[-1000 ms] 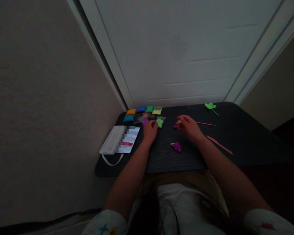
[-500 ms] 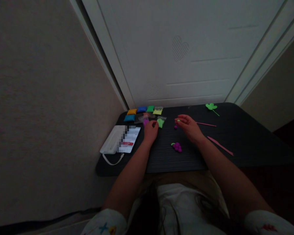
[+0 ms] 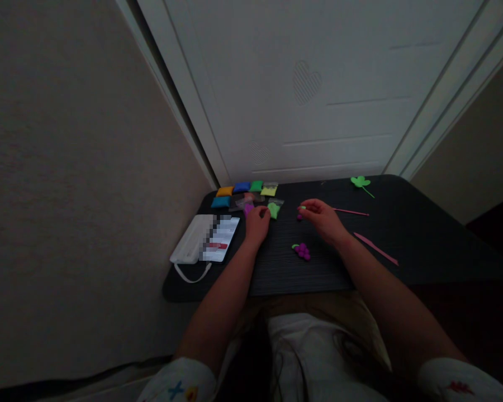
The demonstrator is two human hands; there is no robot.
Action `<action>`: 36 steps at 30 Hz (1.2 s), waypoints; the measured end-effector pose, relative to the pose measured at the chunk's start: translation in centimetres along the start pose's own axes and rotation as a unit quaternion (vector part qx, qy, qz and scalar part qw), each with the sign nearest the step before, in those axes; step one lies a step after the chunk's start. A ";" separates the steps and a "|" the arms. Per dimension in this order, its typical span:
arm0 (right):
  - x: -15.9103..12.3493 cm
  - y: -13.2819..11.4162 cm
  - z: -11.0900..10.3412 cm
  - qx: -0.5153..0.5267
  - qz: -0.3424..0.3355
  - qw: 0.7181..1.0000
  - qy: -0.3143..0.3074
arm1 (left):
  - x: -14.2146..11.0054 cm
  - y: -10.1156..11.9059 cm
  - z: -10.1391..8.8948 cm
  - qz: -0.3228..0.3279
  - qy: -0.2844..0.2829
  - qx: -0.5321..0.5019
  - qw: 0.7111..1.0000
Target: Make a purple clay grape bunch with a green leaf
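My left hand rests on the dark table, fingers curled against a small clear bag of light green clay. My right hand hovers a little to the right, its fingertips pinched on a tiny green bit of clay. A small purple ball lies just under those fingertips. Nearer to me sits a purple clay grape cluster with a green leaf.
Several coloured clay bags lie at the table's back left. A white case with a leaflet sits at the left. A green clay leaf, a thin pink stick and a pink modelling tool lie at the right.
My right hand's fingertips have shifted slightly left and down toward the purple ball. My left hand has stayed on the green bag.
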State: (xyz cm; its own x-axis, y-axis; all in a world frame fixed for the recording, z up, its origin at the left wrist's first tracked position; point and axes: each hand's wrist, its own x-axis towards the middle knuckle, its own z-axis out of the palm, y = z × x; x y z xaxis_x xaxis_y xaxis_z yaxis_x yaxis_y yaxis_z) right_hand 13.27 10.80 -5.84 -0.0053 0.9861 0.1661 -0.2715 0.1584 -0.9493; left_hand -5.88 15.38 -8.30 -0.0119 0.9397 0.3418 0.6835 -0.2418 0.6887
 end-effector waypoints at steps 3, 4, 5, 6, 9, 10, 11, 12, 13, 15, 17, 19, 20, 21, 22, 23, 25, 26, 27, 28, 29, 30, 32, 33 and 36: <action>0.0 0.0 0.0 0.006 0.011 1.000 -0.010 | 0.0 0.0 0.0 -0.001 -0.002 0.001 1.000; 0.0 0.0 0.0 0.006 0.012 1.000 -0.010 | 0.0 0.0 0.0 -0.001 -0.002 0.001 1.000; 0.0 0.0 0.0 0.006 0.012 1.000 -0.008 | 0.0 0.0 0.0 0.000 -0.003 0.001 1.000; 0.0 0.0 0.0 0.004 0.010 1.000 -0.007 | 0.0 0.0 0.0 0.000 -0.003 0.001 1.000; 0.1 0.1 -0.1 -0.006 -0.002 1.000 0.000 | 0.0 0.0 0.0 0.000 -0.002 0.000 1.000; 0.1 0.1 -0.1 -0.009 -0.008 1.000 0.003 | 0.0 0.0 0.0 -0.001 -0.002 0.000 1.000; 0.1 0.1 -0.1 -0.011 -0.013 1.000 0.006 | 0.0 0.0 0.0 -0.001 -0.002 0.000 1.000; 0.1 0.1 -0.1 -0.013 -0.017 1.000 0.008 | 0.0 0.0 0.0 -0.002 -0.002 -0.001 1.000; 0.1 0.1 -0.1 -0.015 -0.021 1.000 0.010 | 0.0 0.0 -0.1 -0.003 -0.003 -0.001 1.000; 0.1 0.1 -0.1 -0.018 -0.026 0.999 0.012 | 0.0 0.1 -0.1 -0.004 -0.002 -0.002 1.000; 0.1 0.1 -0.1 -0.020 -0.025 0.999 0.010 | 0.0 0.1 -0.1 -0.006 -0.002 -0.002 1.000; 0.1 0.0 -0.1 -0.023 -0.019 1.000 0.007 | 0.0 0.2 -0.2 -0.008 -0.002 -0.002 1.000; 0.1 0.0 -0.1 -0.024 -0.015 1.000 0.006 | 0.0 0.2 -0.2 -0.009 -0.002 -0.002 1.000; 0.1 0.0 -0.1 -0.024 -0.011 1.000 0.006 | 0.0 0.3 -0.2 -0.010 -0.001 -0.002 1.000; 0.1 0.0 -0.1 -0.024 -0.007 1.000 0.006 | 0.0 0.3 -0.2 -0.010 -0.001 -0.003 1.000; 0.1 0.0 -0.1 -0.022 -0.003 1.000 0.008 | 0.0 0.3 -0.2 -0.010 -0.001 -0.003 1.000; 0.2 0.1 -0.2 -0.018 0.002 1.000 0.016 | 0.0 0.3 -0.2 -0.008 -0.001 -0.004 1.000; 0.2 0.2 -0.2 -0.015 0.004 1.000 0.020 | 0.0 0.2 -0.2 -0.008 -0.001 -0.005 1.000; 0.3 0.3 -0.3 -0.013 0.005 1.000 0.025 | 0.0 0.2 -0.2 -0.007 0.000 -0.005 1.000; 0.3 0.3 -0.4 -0.010 0.006 0.999 0.030 | 0.0 0.2 -0.2 -0.007 0.000 -0.005 1.000; 0.3 0.4 -0.4 -0.007 0.008 0.999 0.034 | 0.0 0.2 -0.2 -0.007 0.000 -0.005 1.000; 0.4 0.4 -0.5 -0.005 0.009 0.999 0.037 | 0.0 0.2 -0.1 -0.007 -0.001 -0.006 1.000; 0.4 0.5 -0.5 -0.004 0.013 0.999 0.039 | 0.0 0.1 -0.1 -0.007 -0.002 -0.006 1.000; 0.5 0.5 -0.5 -0.004 0.016 0.999 0.038 | 0.1 0.1 -0.1 -0.008 -0.003 -0.006 1.000; 0.5 0.5 -0.5 -0.006 0.020 0.999 0.025 | 0.1 0.1 -0.1 -0.010 -0.005 -0.007 1.000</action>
State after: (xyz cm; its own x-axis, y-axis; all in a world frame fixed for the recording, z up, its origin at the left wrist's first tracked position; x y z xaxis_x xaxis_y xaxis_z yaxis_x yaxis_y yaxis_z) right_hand 13.59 11.37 -6.42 0.0331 0.9929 0.1141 -0.2611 0.1187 -0.9580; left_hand -5.85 15.40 -8.14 -0.0182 0.9465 0.3221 0.6736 -0.2265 0.7036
